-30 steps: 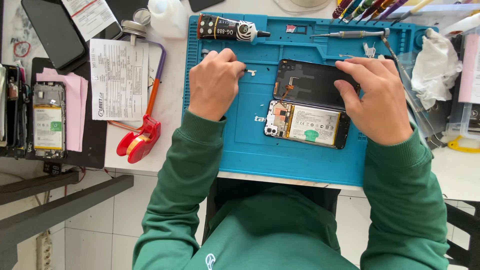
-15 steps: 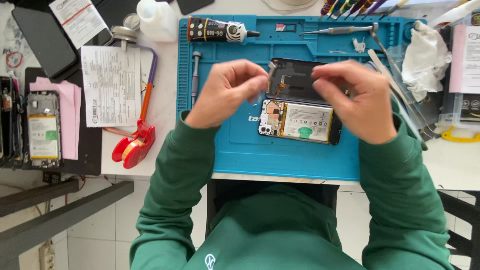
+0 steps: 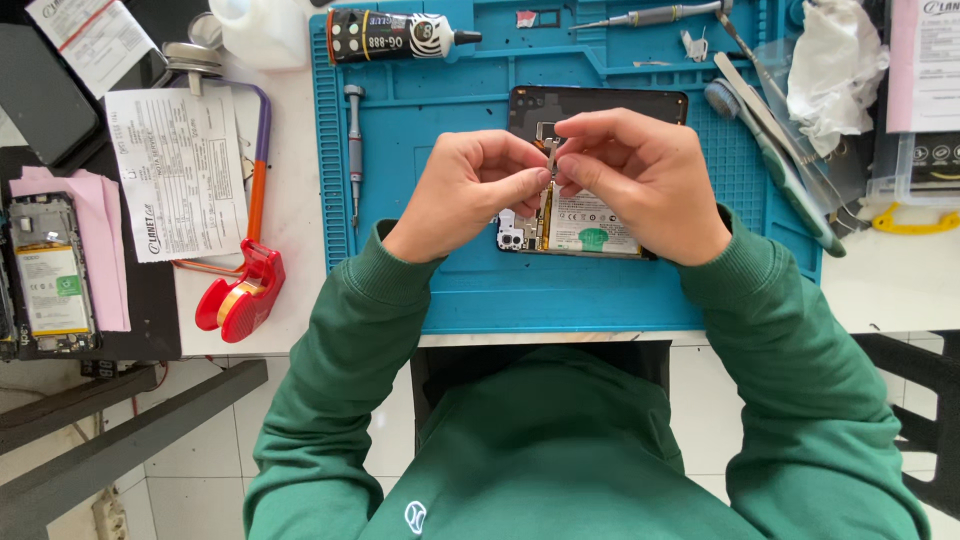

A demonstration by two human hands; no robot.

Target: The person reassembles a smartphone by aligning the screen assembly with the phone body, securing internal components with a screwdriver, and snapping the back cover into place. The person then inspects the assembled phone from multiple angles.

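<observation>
Both hands meet above the blue work mat (image 3: 450, 290), fingertips pinched together on a small thin part (image 3: 551, 152): the left hand (image 3: 470, 190) nips its lower end, the right hand (image 3: 645, 180) its upper. Right beneath them lies the opened phone (image 3: 585, 222), battery showing, with a dark back cover (image 3: 600, 100) just behind. A screwdriver (image 3: 353, 150) rests well to the left on the mat.

The hands (image 3: 560, 180) hide most of the opened phone (image 3: 590, 225); the small part (image 3: 551, 150) they pinch is too small to tell.
</observation>
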